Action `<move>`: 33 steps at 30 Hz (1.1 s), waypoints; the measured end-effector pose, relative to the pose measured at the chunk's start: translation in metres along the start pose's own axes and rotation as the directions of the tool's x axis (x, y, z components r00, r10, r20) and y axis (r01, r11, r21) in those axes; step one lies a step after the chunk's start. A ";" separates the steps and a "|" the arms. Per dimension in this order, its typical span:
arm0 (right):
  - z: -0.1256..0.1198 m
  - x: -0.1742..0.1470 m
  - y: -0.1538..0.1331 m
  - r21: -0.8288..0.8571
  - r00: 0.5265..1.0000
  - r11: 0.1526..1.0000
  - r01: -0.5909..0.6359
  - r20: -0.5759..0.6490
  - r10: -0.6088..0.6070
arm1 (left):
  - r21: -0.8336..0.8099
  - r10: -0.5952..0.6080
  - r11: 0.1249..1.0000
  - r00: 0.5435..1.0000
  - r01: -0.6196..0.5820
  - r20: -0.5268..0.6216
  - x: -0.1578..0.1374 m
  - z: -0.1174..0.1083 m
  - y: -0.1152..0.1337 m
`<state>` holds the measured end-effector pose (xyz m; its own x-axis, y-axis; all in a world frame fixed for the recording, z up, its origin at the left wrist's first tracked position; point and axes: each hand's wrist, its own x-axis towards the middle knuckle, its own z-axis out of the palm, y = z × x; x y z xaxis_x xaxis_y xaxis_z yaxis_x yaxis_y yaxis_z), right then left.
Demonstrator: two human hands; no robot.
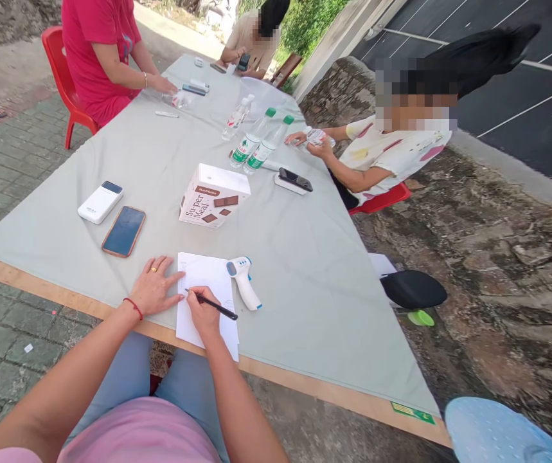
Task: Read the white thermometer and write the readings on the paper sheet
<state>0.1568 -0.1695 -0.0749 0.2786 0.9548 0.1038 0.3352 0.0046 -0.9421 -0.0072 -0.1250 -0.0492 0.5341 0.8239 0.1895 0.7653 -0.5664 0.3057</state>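
My right hand (203,313) is closed around a black pen (220,307), its tip touching a white sheet of paper (208,273) near the table's front edge. Small lines of writing show at the sheet's upper left. My left hand (157,287) lies flat with fingers spread, thumb and fingertips at the paper's left edge. A white and blue infrared thermometer (244,283) rests against the right side of the paper. Left of the paper, beyond my left hand, lies a phone (124,231) with an orange rim. A white power bank (100,202) sits beside it.
A snack box (214,196) stands mid-table. Behind it are water bottles (261,145) and a phone on a white device (293,181). Three people sit around the cloth-covered table (314,308); one at the right holds a bottle (315,136). A light-blue cap (502,431) shows at lower right.
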 end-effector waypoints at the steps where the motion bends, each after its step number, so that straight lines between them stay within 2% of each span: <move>1: 0.000 0.000 0.000 -0.008 1.000 1.000 0.000 0.002 0.000 | -0.007 -0.001 1.000 1.000 0.001 -0.002 0.000 0.000 0.000; 9: 0.000 -0.001 -0.001 -0.037 0.999 0.999 0.035 0.041 -0.033 | -0.020 -0.007 1.000 1.000 0.007 -0.002 0.000 0.000 0.000; 11: -0.003 -0.002 0.000 -0.073 0.997 0.995 0.070 0.013 -0.070 | -0.001 -0.008 1.000 1.000 0.008 0.008 0.000 -0.001 0.000; 13: -0.010 0.001 0.003 -0.142 0.987 0.978 0.156 -0.024 -0.161 | 0.012 -0.007 1.000 1.000 0.007 0.021 0.000 -0.002 0.000; 17: -0.028 0.021 0.013 -0.379 0.922 0.846 0.376 0.058 -0.383 | 0.002 -0.003 1.000 1.000 0.003 0.019 0.001 -0.003 0.000; 21: -0.045 0.046 0.024 -0.490 0.892 0.746 0.450 0.203 -0.405 | -0.028 -0.023 0.999 1.000 0.023 0.007 0.002 -0.002 0.000; 23: -0.054 0.054 0.030 -0.526 0.886 0.714 0.461 0.221 -0.409 | -0.023 -0.025 0.999 1.000 0.025 0.016 0.001 -0.002 0.001; 25: -0.065 0.059 0.036 -0.582 0.918 0.725 0.368 0.103 -0.383 | -0.027 -0.025 0.999 1.000 0.025 0.014 -0.001 -0.001 0.000; 26: -0.072 0.060 0.039 -0.617 0.940 0.738 0.271 0.006 -0.341 | -0.039 -0.029 0.999 1.000 0.029 0.007 -0.001 0.000 -0.001; 28: -0.084 0.062 0.046 -0.668 0.967 0.744 0.019 -0.177 -0.184 | -0.097 -0.052 0.994 0.999 0.051 -0.004 0.002 0.002 -0.008; 29: -0.089 0.062 0.050 -0.680 0.969 0.728 -0.093 -0.229 -0.090 | -0.140 -0.073 0.988 0.997 0.072 -0.006 0.008 0.003 -0.013; 31: -0.096 0.063 0.056 -0.692 0.973 0.694 -0.200 -0.222 0.059 | -0.251 -0.134 0.959 0.991 0.128 -0.004 0.028 0.004 -0.026; 33: -0.098 0.064 0.059 -0.690 0.982 0.698 -0.189 -0.152 0.116 | -0.379 -0.211 0.906 0.977 0.191 -0.013 0.060 0.004 -0.040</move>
<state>0.2822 -0.1370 -0.0926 0.4490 0.8926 0.0406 0.8025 -0.3828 -0.4578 -0.0037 -0.0530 -0.0539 0.3554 0.9252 0.1330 0.6589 -0.3489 0.6664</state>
